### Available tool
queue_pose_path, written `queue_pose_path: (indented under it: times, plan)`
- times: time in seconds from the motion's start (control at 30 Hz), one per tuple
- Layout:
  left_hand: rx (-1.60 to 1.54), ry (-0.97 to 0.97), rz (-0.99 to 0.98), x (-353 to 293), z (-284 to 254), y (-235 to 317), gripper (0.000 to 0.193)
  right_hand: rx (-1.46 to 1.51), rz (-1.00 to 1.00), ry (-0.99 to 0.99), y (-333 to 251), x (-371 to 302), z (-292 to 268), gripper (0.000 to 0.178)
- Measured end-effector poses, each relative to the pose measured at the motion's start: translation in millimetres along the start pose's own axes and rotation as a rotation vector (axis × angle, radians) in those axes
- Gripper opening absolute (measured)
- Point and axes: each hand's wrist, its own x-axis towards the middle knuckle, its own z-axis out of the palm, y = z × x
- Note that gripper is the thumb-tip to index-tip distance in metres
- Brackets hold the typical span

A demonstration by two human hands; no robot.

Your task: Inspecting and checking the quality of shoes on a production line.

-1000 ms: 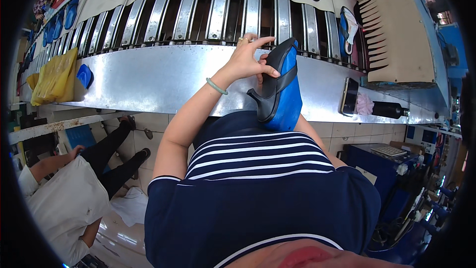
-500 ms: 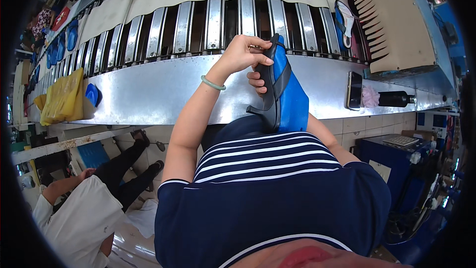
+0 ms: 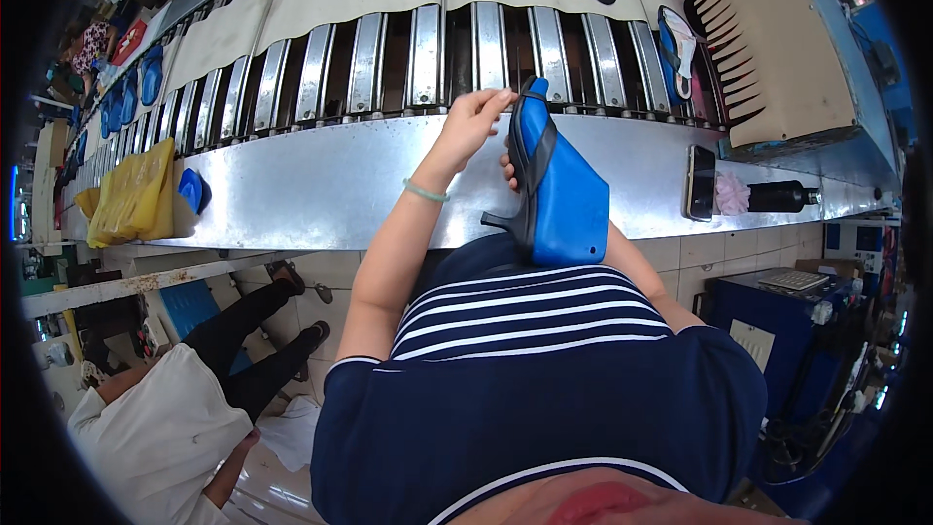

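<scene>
A black high-heeled sandal point(image 3: 525, 160) with crossing straps is fitted on a blue shoe last point(image 3: 573, 204). It stands on edge in front of my chest, toe away from me, its thin heel jutting left. My right hand point(image 3: 508, 171) is mostly hidden behind it; only fingertips show, curled round the sole side. My left hand point(image 3: 473, 124), a pale green bangle on its wrist, is by the toe with thumb and fingers pinched together. Whether anything small sits in that pinch cannot be made out.
A metal ledge point(image 3: 369, 170) runs before the slatted conveyor point(image 3: 423, 58). On it lie yellow bags point(image 3: 131, 196), a blue piece point(image 3: 193, 191), a phone point(image 3: 699, 182) and a black bottle point(image 3: 777, 196). Another sandal point(image 3: 676, 51) rests on the slats. Someone in white point(image 3: 160, 423) sits at left.
My left hand has drawn back a little from the sandal's toe, where its fingers were gripping. The sandal and last have turned slightly, showing more of the last's blue side.
</scene>
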Motion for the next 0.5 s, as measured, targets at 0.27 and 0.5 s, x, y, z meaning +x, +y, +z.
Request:
queue_pose_path:
  times: [0.27, 0.5]
  plan:
    - [-0.542, -0.082, -0.124, -24.9, 5.1, -26.3, 0.07, -0.639, -0.12, 0.461, -56.0, 24.4, 76.3, 0.056]
    - [-1.192, -0.32, -0.012, -28.4, 1.0, -50.3, 0.066, -0.772, -0.19, 0.12, -46.8, 10.6, 92.1, 0.057]
